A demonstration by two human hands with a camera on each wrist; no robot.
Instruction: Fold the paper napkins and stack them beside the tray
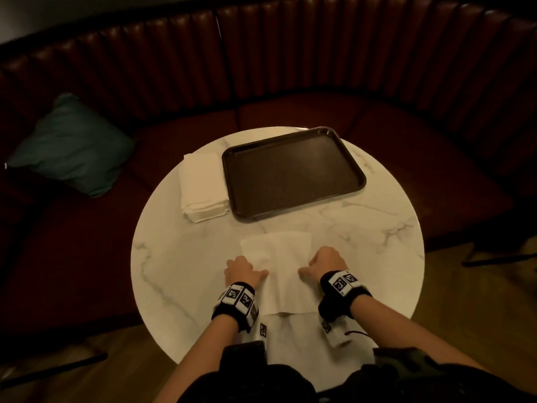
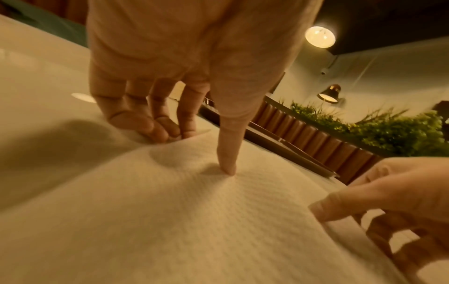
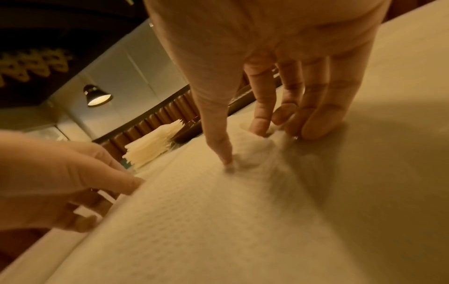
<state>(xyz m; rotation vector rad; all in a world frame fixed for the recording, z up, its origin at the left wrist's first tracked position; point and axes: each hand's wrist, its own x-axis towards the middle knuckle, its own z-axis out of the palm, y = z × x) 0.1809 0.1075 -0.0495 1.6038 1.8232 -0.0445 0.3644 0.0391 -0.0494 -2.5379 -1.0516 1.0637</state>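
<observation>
An unfolded white paper napkin (image 1: 280, 254) (image 2: 170, 221) (image 3: 206, 221) lies on the table in front of me. My left hand (image 1: 245, 270) (image 2: 198, 152) pinches its left edge, thumb on top and fingertips tucked under. At the right edge my right hand (image 1: 325, 261) (image 3: 253, 148) does the same, and the paper bunches up between thumb and fingers. A dark brown tray (image 1: 293, 175) sits behind the napkin with nothing on it. Left of the tray stands a stack of folded napkins (image 1: 203, 187) (image 3: 150, 148).
The round marble table (image 1: 372, 228) is ringed by a dark red curved bench with a teal cushion (image 1: 72, 144) at the left. More white paper (image 1: 296, 338) lies at the table's near edge between my forearms.
</observation>
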